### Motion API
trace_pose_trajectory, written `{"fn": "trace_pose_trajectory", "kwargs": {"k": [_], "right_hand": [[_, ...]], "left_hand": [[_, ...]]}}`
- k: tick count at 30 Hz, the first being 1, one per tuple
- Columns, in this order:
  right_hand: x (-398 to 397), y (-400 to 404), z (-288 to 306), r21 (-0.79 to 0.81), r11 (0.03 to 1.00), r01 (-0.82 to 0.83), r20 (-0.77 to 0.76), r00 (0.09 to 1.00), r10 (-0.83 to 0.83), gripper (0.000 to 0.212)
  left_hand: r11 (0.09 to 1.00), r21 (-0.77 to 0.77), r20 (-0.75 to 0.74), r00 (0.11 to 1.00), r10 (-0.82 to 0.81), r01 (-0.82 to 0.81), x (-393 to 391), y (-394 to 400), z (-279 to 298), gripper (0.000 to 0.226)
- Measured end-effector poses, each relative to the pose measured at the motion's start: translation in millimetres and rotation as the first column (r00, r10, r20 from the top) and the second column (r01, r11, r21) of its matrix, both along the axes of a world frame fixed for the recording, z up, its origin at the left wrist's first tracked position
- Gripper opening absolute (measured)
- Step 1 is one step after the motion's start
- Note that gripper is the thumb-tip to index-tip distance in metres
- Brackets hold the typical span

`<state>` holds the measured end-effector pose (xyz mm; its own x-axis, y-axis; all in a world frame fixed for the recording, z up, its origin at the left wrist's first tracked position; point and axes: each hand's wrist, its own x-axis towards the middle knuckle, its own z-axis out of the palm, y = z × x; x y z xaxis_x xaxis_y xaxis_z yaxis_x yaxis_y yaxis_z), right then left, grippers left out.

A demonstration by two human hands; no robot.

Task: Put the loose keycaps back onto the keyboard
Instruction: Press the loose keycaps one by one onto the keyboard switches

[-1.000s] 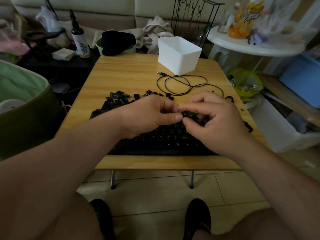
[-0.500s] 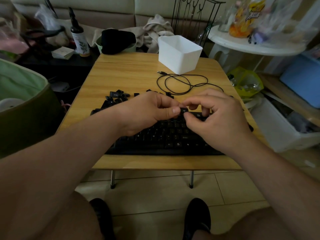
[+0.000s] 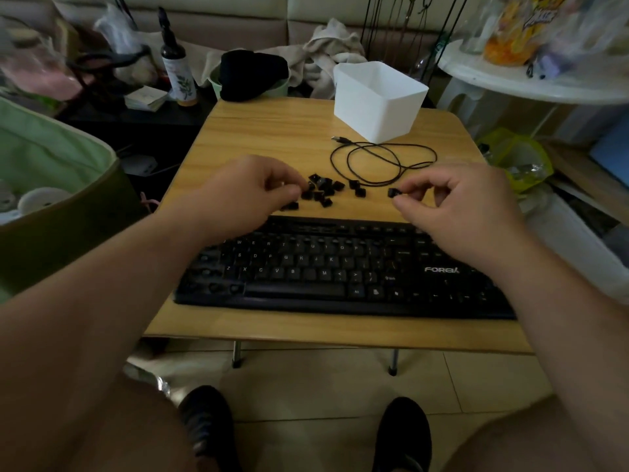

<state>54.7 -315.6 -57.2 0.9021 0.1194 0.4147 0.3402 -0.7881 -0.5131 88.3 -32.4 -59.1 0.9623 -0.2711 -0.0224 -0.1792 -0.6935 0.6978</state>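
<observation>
1. Progress looks partial. Most of the keyboard [image 3: 340, 270] wears its caps: the letter rows, the bottom row and the function row read as filled. At its 7 o'clock corner several sockets seem bare, showing round dark wells where caps should sit. The far right of the board is hidden under the right forearm, so I cannot tell how that part stands.

2. Keycaps [image 3: 323, 192] left to fit: a loose cluster of about a dozen lies on the table [image 3: 272, 131], just beyond the keyboard's 12 o'clock edge. By that count, a fair share of the work remains.

3. Left hand [image 3: 245, 195] sits at 9 o'clock of the cluster, fingers curled, fingertips touching its nearest caps. It appears to be pinching one, but the dark blur there leaves me unable to say for certain.

4. Right hand [image 3: 452, 206] is at 3 o'clock of the cluster, apart from it, above the keyboard's far edge. Thumb and forefinger pinch a single keycap [image 3: 394, 192], held at the hand's 9 o'clock, clear of the table as far as I can judge.

5. Judged step: picking and sorting caps, with the one in the right hand ready to be matched to an open socket.

6. Coiled black cable [image 3: 381, 161] lies at 12 o'clock of the cluster, with the white bin [image 3: 377, 100] beyond it; neither blocks the work.
</observation>
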Motion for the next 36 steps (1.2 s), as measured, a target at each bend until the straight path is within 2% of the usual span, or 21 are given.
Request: {"fn": "trace_pose_trajectory", "kwargs": {"k": [4,7,17,22,27,36], "right_hand": [[8.2,-1.7,-8.9,-0.045,0.999,-0.013,-0.198,0.98,0.004,0.007],[15.5,3.1,-12.8,-0.089,0.996,-0.027,-0.255,0.967,0.003,0.008],[31.4,28.7,-24.1,-0.125,0.991,-0.036,-0.306,0.952,-0.004,0.008],[37.7,30.7,-22.0,-0.084,0.996,0.0,-0.305,0.952,-0.025,0.006],[40.1,46.1,-19.6,-0.055,0.995,-0.077,-0.36,0.931,0.052,0.005],[43.4,82.3,-26.1,-0.139,0.975,-0.175,-0.433,0.896,0.099,0.005]], "left_hand": [[0.973,0.232,0.053,0.998,-0.035,0.022,5.6,17.2,-7.4,0.013],[0.936,0.341,0.053,0.993,-0.108,0.084,3.2,18.5,-11.7,0.013],[0.957,0.269,0.094,0.986,-0.134,0.105,6.8,13.5,-24.0,0.018],[0.956,0.274,0.143,0.979,-0.148,0.104,11.4,9.0,-29.1,0.018],[0.961,0.257,0.154,0.977,-0.145,0.102,18.7,6.3,-31.6,0.011],[0.971,0.221,0.149,0.981,-0.125,0.09,23.9,4.6,-32.4,0.01]]}}
